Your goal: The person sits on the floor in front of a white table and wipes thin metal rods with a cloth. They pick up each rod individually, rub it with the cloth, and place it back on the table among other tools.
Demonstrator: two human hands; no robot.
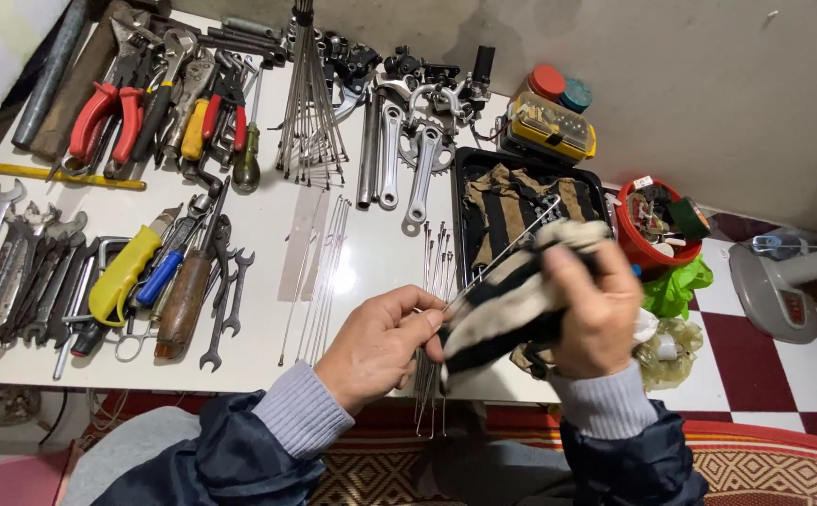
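Note:
My left hand (pixel 376 345) pinches the near end of a thin metal spoke (pixel 512 245) between thumb and fingers. My right hand (pixel 596 305) grips a striped black and cream rag (pixel 497 314) wrapped around that spoke. The spoke slants up and to the right out of the rag, over a black tray (pixel 463 201). More spokes (pixel 435 281) lie on the white table (pixel 268 211) just beneath my hands, their ends hanging past the front edge.
Wrenches (pixel 15 276), pliers (pixel 109 117), screwdrivers and a utility knife (pixel 127 272) fill the table's left. Crank arms (pixel 390 150) and a bundle of spokes (pixel 307 103) sit at the back. A red bowl (pixel 652 225), a yellow-lidded box (pixel 554 126) and a fan base (pixel 774 286) stand to the right.

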